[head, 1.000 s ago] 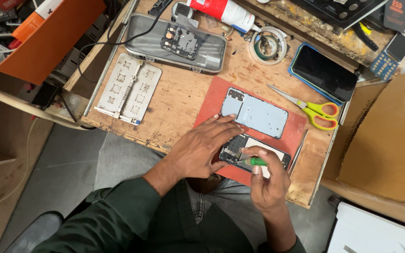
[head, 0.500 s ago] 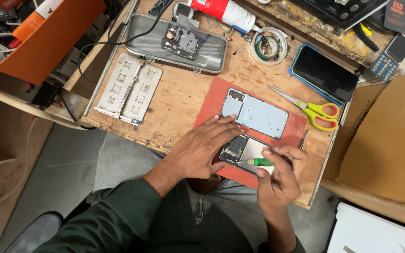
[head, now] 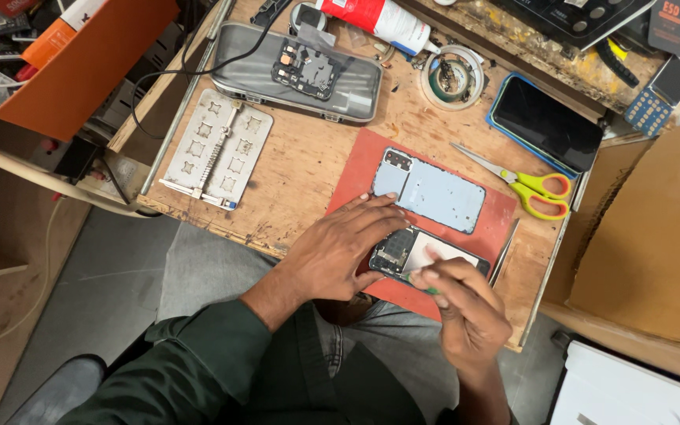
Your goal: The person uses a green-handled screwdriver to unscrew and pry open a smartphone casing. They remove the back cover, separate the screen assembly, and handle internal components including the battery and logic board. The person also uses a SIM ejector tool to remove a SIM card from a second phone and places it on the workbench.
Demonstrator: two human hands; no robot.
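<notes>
Two hands work low in the frame, just above the dark green sleeve [head: 198, 370] at the bottom. The left hand [head: 340, 248] lies flat, fingers spread apart, pressing the left end of an opened phone [head: 426, 253] whose dark circuit boards and pale battery show. The right hand [head: 462, 311], lower right of centre, has its fingers pinched together on a small green-handled tool [head: 428, 289] (mostly hidden by the fingers), the tip touching the phone's lower edge. The phone rests on a red mat [head: 497, 216] near the lower edge of the wooden tabletop [head: 308, 157].

Just above the phone, on the same mat, lies a light blue back cover [head: 430, 190], tilted, apart from both hands. Right of it, off the mat, are scissors [head: 525, 182] with yellow-green handles. Left of centre sits a grey metal holder plate [head: 218, 149] with cut-outs.

Farther up, a second phone [head: 545, 124] with a dark screen and blue edge lies at the upper right. A roll of tape [head: 452, 77] stands near the upper centre, and left of it a grey tray [head: 301, 71] holds a dark circuit board. A red and white tube [head: 379, 20] lies at the top edge. An orange bin [head: 88, 71] fills the upper left corner, and a cardboard box [head: 655, 236] stands at the right.
</notes>
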